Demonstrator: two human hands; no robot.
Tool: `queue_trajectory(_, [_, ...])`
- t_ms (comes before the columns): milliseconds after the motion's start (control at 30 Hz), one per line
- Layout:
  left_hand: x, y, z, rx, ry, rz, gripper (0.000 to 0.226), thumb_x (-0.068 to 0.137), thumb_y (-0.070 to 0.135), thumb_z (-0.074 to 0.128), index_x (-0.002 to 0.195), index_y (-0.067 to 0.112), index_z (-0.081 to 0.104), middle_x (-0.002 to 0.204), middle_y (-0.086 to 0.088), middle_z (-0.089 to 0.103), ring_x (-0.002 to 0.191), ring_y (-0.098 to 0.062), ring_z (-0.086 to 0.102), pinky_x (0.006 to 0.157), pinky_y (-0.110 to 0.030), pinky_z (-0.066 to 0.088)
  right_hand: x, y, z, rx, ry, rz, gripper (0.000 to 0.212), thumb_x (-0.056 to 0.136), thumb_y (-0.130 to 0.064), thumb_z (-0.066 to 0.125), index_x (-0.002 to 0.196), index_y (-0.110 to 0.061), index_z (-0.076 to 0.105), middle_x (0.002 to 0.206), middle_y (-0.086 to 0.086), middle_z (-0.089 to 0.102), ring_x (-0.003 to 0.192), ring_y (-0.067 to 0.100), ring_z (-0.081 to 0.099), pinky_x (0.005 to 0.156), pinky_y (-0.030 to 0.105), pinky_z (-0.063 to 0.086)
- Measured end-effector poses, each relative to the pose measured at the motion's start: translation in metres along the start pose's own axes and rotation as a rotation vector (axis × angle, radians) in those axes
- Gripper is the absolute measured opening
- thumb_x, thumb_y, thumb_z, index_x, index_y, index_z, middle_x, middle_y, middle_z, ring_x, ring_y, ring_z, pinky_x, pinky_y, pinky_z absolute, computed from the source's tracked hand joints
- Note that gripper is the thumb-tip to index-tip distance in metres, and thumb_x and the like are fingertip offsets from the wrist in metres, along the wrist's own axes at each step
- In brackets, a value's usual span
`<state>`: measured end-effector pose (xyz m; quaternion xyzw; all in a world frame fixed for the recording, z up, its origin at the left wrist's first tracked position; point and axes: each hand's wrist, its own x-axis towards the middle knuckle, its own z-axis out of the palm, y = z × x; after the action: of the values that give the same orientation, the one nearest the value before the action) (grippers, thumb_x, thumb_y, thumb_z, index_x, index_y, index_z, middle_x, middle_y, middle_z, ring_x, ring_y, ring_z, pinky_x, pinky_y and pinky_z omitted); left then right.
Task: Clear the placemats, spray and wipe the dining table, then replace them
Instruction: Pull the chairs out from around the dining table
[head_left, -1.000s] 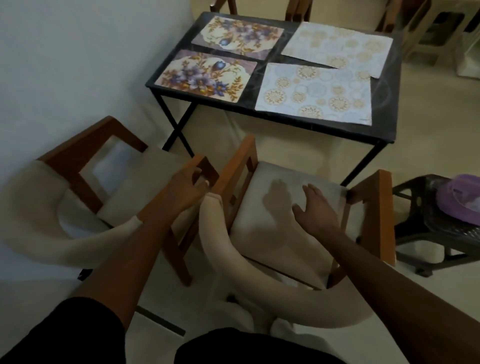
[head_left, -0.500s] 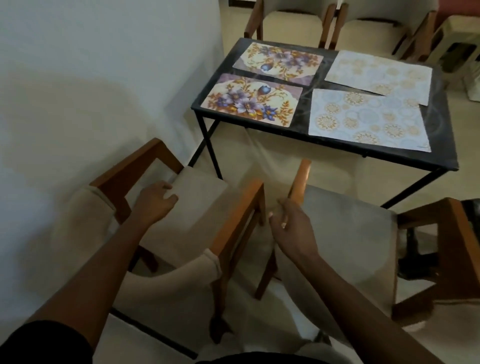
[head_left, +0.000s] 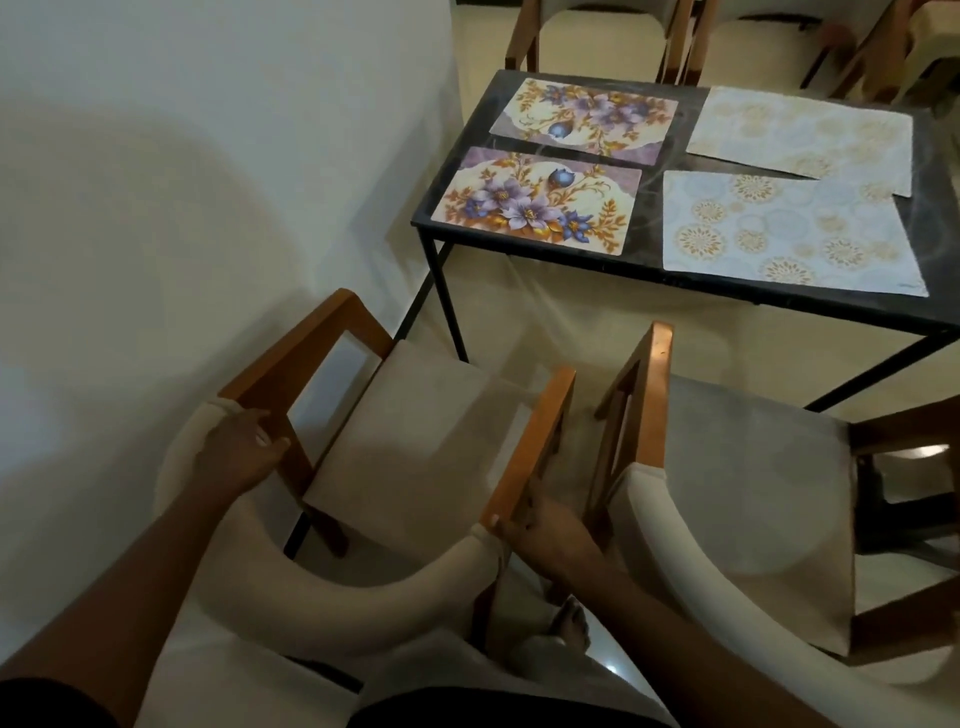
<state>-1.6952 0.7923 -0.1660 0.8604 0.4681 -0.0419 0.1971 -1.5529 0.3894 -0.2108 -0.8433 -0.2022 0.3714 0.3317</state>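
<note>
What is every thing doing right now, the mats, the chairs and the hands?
Near floral placemat, flat on the table.
Far floral placemat, flat on the table.
Near circle placemat, flat on the table.
Far circle placemat, flat, lying askew.
Table, four placemats on it.
Chair by the wall, held by both armrests.
Other chair, untouched.
Left hand, grips that chair's left armrest.
Right hand, grips its right armrest.

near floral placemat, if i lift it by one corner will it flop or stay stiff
The near floral placemat lies dead flat with crisp rounded corners, so it is probably a thin, semi-stiff sheet that bows rather than drapes. It looks thin, so likely light. On the glossy table it may slide easily when pushed.
</note>
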Motion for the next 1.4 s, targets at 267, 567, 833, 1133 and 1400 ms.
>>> queue_trajectory(267, [0.070,-0.059,0.002,0.230,-0.109,0.132,0.066,0.089,0.029,0.077,0.151,0.023,0.055,0.160,-0.012,0.048,0.142,-0.039,0.048,0.109,-0.057,0.047,-0.002,-0.029,0.051,0.133,0.098,0.233,0.099,0.096,-0.052,0.062,0.165,-0.013,0.002,0.141,0.006,0.061,0.120,0.024,0.067,0.101,0.034,0.052])
queue_trajectory(567, [0.150,-0.100,-0.006,0.232,-0.248,0.467,0.075,0.089,-0.005,0.064,0.157,0.020,0.047,0.172,-0.018,0.024,0.141,-0.047,0.047,0.090,-0.050,0.054,0.013,-0.062,0.105,0.115,0.432,0.425,0.109,0.092,-0.027,0.064,0.165,-0.023,-0.015,0.166,0.016,0.028,0.131,0.041,0.056,0.102,0.048,0.048])
queue_trajectory(833, [0.169,-0.106,-0.006,0.072,-0.282,0.259,0.092,0.093,0.029,0.079,0.165,0.013,0.025,0.156,-0.022,0.050,0.131,-0.044,0.058,0.104,-0.051,0.051,0.023,-0.060,0.108,0.022,0.529,0.487,0.115,0.087,-0.023,0.069,0.163,-0.035,-0.016,0.142,0.015,0.056,0.108,0.034,0.067,0.086,0.047,0.059])
queue_trajectory(1133, [0.187,-0.073,0.010,0.207,-0.237,0.245,0.049,0.092,0.038,0.077,0.116,0.004,0.052,0.092,-0.012,0.061,0.078,-0.032,0.061,0.071,-0.042,0.054,0.042,-0.042,0.076,-0.003,0.554,0.448,0.114,0.086,-0.029,0.069,0.163,-0.038,-0.015,0.137,0.011,0.061,0.108,0.030,0.069,0.088,0.049,0.061])
queue_trajectory(1400, [0.197,-0.016,0.032,0.171,-0.219,0.264,0.045,0.091,0.041,0.076,0.109,0.009,0.049,0.096,-0.016,0.065,0.089,-0.041,0.068,0.076,-0.044,0.056,0.073,-0.023,0.003,-0.026,0.500,0.458,0.114,0.088,-0.025,0.074,0.165,-0.032,-0.010,0.123,0.008,0.065,0.096,0.022,0.069,0.082,0.044,0.064])
